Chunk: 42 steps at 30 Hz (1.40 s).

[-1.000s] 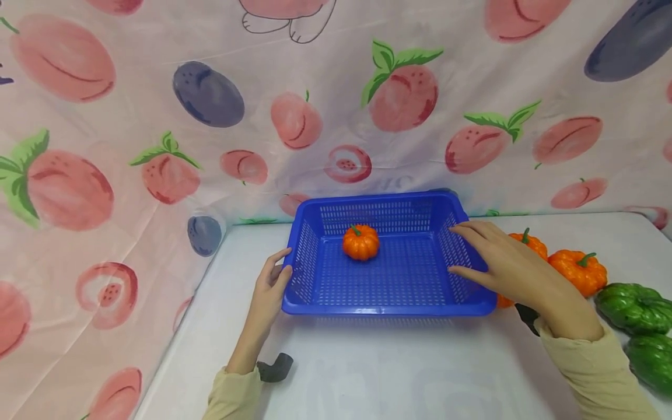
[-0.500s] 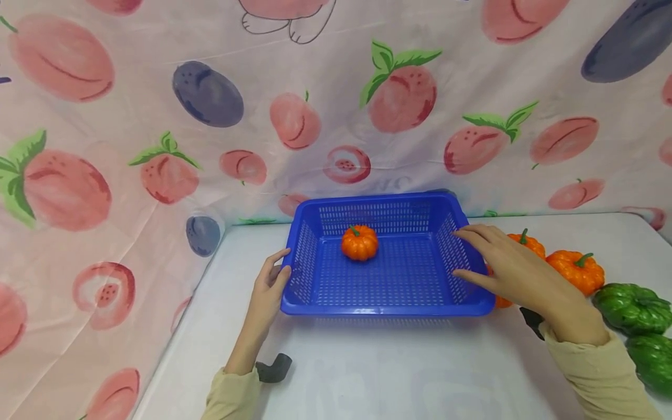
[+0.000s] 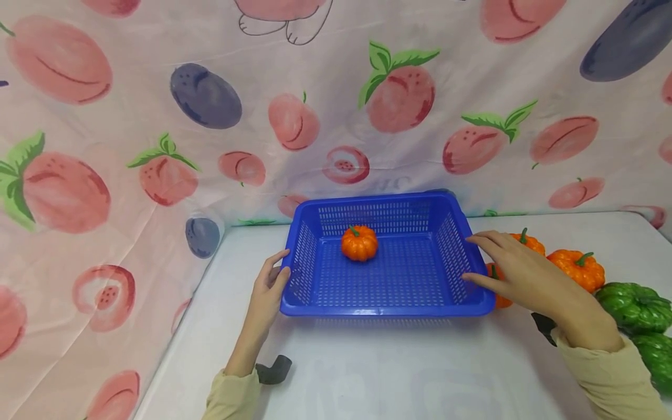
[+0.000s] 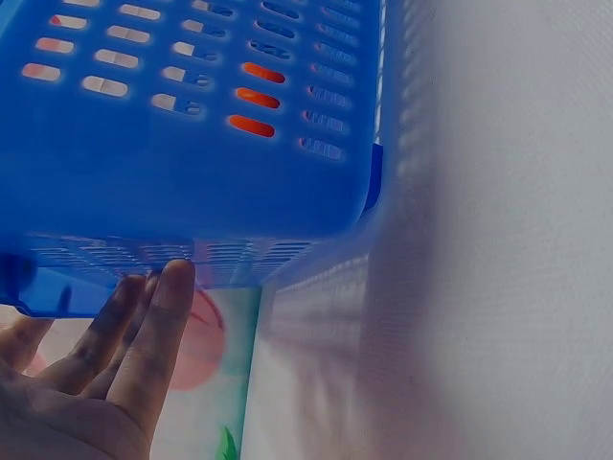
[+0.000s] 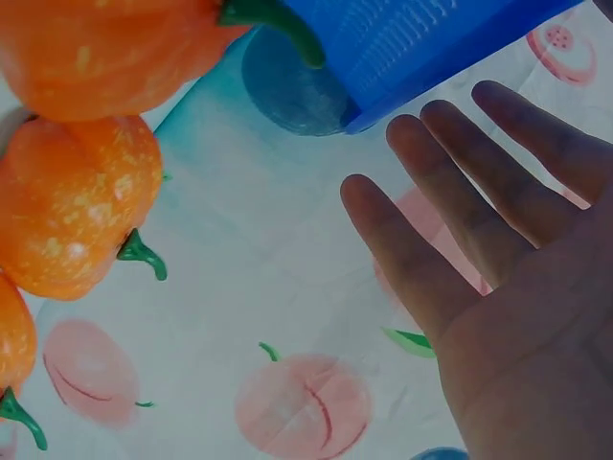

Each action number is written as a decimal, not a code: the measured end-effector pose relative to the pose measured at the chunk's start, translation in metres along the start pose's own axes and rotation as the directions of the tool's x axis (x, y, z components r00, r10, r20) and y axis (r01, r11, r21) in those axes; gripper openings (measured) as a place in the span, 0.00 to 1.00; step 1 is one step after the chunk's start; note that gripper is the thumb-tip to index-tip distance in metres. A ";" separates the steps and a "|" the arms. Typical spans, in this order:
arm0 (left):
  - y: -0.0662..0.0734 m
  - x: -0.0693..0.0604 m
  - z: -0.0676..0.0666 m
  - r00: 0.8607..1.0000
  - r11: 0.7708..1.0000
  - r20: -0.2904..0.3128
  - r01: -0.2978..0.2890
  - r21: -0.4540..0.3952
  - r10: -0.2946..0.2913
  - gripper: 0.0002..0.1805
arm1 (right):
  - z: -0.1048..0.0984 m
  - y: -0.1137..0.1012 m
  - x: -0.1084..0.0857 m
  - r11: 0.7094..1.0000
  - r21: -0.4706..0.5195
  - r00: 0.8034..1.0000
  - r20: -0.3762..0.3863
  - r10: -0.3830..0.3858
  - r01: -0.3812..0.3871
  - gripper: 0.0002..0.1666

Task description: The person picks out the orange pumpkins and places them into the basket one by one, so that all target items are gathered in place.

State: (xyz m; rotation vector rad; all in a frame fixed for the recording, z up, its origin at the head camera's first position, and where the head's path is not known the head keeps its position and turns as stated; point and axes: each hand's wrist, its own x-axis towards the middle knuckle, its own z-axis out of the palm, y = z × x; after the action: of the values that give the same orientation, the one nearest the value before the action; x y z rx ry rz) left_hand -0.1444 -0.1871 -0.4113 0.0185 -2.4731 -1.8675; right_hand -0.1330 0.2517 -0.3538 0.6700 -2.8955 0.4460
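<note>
A blue basket (image 3: 385, 310) stands on the white table, with one small orange pumpkin (image 3: 359, 243) inside, left of its middle. At the basket's left end, my left hand (image 3: 266, 297) touches the rim with fingertips and thumb; in the left wrist view the fingers (image 4: 158, 326) lie extended against the wall. My right hand (image 3: 535, 283) is by the right end, fingers spread and nothing in them. From the right wrist view, its straight fingers (image 5: 469, 192) are near the basket's corner (image 5: 383, 105); whether they touch it, I cannot tell.
Right of the basket lie several orange pumpkins (image 3: 577, 270), partly behind my right hand, and green pumpkins (image 3: 637, 306) farther right. A dark curved object (image 3: 275, 370) is beside my left wrist. Fruit-patterned cloth (image 3: 236, 140) hangs behind the table.
My right hand has drawn back to the right from over the basket's right end, uncovering more of the rim and the orange pumpkin beside it. The left hand and basket look nearly unchanged.
</note>
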 end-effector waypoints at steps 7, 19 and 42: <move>0.000 0.001 0.000 1.000 1.000 0.004 0.001 -0.009 -0.001 0.22 | -0.002 0.005 -0.004 0.997 0.043 0.997 0.047 0.058 -0.060 0.42; 0.000 0.000 -0.001 1.000 1.000 0.005 0.004 -0.015 -0.004 0.22 | -0.003 0.013 -0.010 0.993 0.032 0.990 0.093 0.108 -0.111 0.41; 0.003 -0.001 0.001 1.000 1.000 0.009 -0.012 -0.018 0.012 0.23 | -0.007 0.027 -0.022 0.984 0.119 0.985 0.132 0.114 -0.130 0.39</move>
State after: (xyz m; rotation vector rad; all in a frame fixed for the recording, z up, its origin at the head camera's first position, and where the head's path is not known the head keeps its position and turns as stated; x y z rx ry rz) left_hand -0.1438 -0.1855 -0.4082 -0.0052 -2.4566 -1.8893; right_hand -0.1251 0.2857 -0.3585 0.5578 -3.0585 0.6308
